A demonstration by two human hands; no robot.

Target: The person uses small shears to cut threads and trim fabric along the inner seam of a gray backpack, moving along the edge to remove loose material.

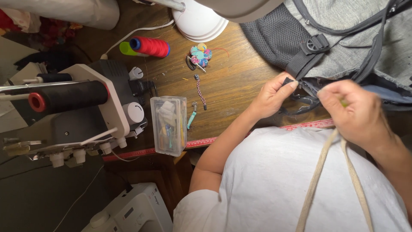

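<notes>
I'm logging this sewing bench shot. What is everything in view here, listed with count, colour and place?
backpack: one, grey with black mesh, table top right
strap end: one, black, pinched in left hand
thread cone: one, red, table top
black spool: one, on the machine at left
serger machine: one, grey and white, left
clear box: one, table edge
tape measure: one, red, along table edge
lamp base: one, white, top
left hand: one
right hand: one, closed, contents hidden

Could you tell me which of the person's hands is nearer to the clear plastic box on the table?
The left. The left hand pinches a black strap just right of the clear plastic box; the right hand is farther right, by the grey backpack.
</notes>
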